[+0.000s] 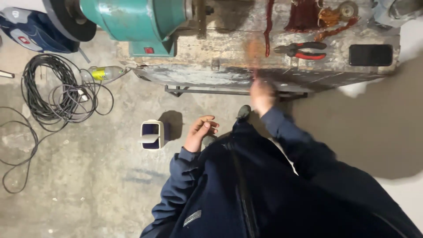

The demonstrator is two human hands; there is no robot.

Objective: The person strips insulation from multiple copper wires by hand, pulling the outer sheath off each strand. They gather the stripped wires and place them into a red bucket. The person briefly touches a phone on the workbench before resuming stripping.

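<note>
Fingers of the left hand (200,132) are seen loosely curled with nothing held between them, the hand hanging below the worn grey metal workbench (264,75) and well apart from its edge. The right hand (261,97) is raised against the front edge of the workbench; it is motion-blurred, so whether its fingers are open or closed cannot be told. Red-handled pliers (304,50) are laid on the workbench top, above and to the right of that hand. A teal metal machine housing (136,20) is mounted on the workbench's left end. A small white and dark-blue box (152,134) is set on the concrete floor (88,185) below the workbench, and a coiled black cable (57,94) is spread further left.
</note>
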